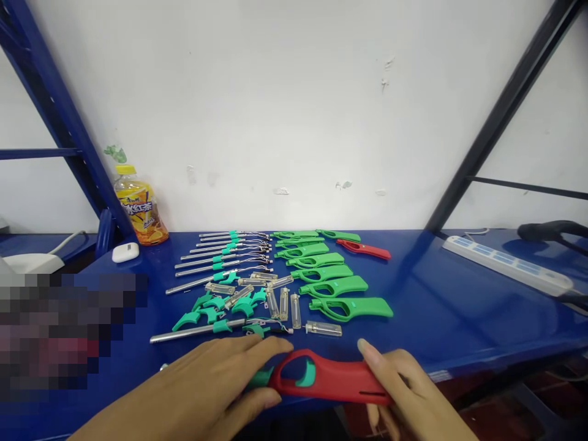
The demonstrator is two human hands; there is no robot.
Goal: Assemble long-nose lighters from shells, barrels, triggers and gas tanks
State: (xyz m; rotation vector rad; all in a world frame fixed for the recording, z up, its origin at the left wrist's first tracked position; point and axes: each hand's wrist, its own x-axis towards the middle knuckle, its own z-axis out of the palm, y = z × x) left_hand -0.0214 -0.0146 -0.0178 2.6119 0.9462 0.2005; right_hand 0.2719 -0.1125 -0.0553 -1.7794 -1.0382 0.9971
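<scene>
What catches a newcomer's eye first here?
The red plastic lighter handle with a teal trigger, held at the near table edge between the left hand and right hand, stands out first. Behind it on the glossy blue table lies a column of bright green plastic handles, with thin metal tubes fanned out to their left. An orange drink bottle stands far left by the wall.

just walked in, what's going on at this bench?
A person holds a red lighter handle at the near edge of the blue table. The left hand lies over its front end and the right hand grips the rear. A teal trigger sits in its loop. Beyond lie green handles, a second red handle, metal tubes, clear tanks and loose triggers. A drink bottle stands by the wall, and a power strip lies to the right.
</scene>
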